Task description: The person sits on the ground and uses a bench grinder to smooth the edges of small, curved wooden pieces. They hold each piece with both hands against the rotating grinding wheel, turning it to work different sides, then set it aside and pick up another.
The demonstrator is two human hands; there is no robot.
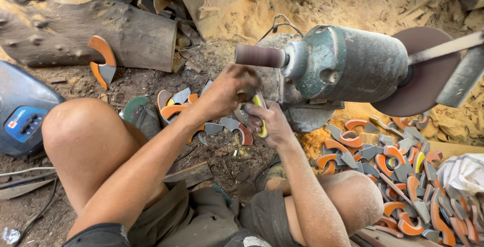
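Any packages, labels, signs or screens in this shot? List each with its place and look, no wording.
Label: on the blue machine casing at the left edge, beside the person's knee; a small red and white rectangle above a dark panel of round buttons.
Bag: a crumpled white and grey bag or cloth at the right edge, beside the pile of orange and grey cut pieces; which one, I cannot tell.
No signs or screens show.

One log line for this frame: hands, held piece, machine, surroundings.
left hand: grips yellow curved piece | right hand: supports it | sanding drum: just above | pile of orange and grey pieces: right | log: upper left
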